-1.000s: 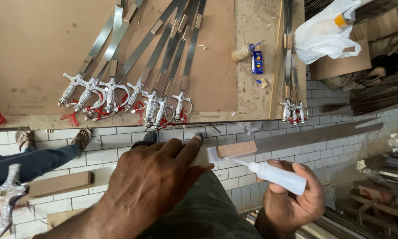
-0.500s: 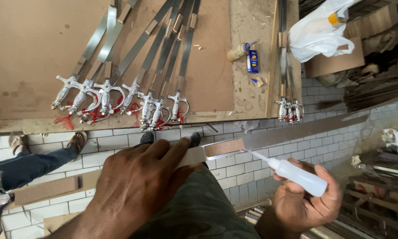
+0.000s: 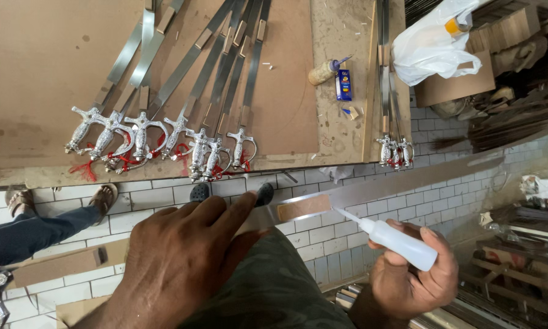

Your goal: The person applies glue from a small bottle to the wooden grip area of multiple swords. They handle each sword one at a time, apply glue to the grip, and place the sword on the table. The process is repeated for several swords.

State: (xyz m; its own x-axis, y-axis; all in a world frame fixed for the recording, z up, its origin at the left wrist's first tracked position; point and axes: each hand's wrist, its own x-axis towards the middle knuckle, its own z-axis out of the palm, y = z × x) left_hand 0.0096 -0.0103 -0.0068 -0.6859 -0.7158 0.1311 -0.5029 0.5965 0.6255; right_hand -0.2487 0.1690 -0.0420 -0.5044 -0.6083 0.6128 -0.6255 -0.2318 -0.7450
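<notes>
While the left hand (image 3: 182, 262) lies flat with its fingers spread, it presses down on a long, shiny metal blade (image 3: 395, 183); the blade is thin and smooth like a mirror, and it stretches away to the right over the white tiled floor (image 3: 164, 189); a small tan wooden strip (image 3: 302, 207) lies on the blade just past the fingertips. The right hand (image 3: 411, 277) is curled tight around a soft white plastic squeeze bottle (image 3: 399, 242); the bottle has a thin pointy tip, and the tip sits just beside the right end of the wooden strip; I cannot tell if it touches.

Above the hands is a flat brown board table (image 3: 54, 55), dusty and a bit rough; seven swords (image 3: 164, 131) lie on it side by side, with curly silver handles, grey blades and bits of red thread; each blade has little tan wooden strips on it. Three more swords (image 3: 394, 149) lie close together at the right end of the table. Between the two groups rest a small dusty bottle with a blue tip (image 3: 324, 71) and one small blue box (image 3: 344, 85); one white plastic bag (image 3: 435, 45), all crinkly, sits at the top right. At the left, another person's leg in blue jeans (image 3: 24, 231) shows, with two sandals (image 3: 57, 198).
</notes>
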